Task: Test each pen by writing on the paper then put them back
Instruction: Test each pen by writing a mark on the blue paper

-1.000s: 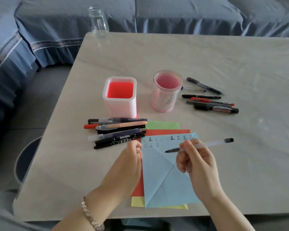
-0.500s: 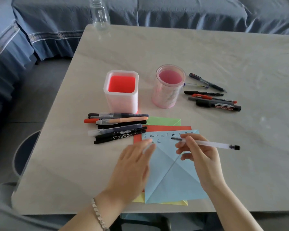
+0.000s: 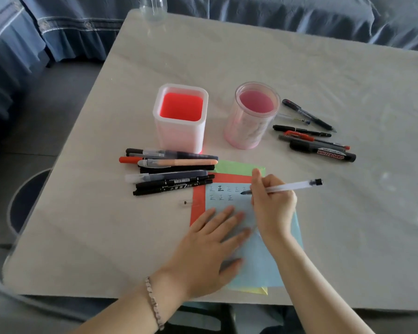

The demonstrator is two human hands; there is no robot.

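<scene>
Head view: right hand pinches clear pen; left hand flat on blue paper beside that grip. Stacked sheets may slip, skewing strokes.

Home living room: blue-covered sofa behind pale stone-look table.
</scene>
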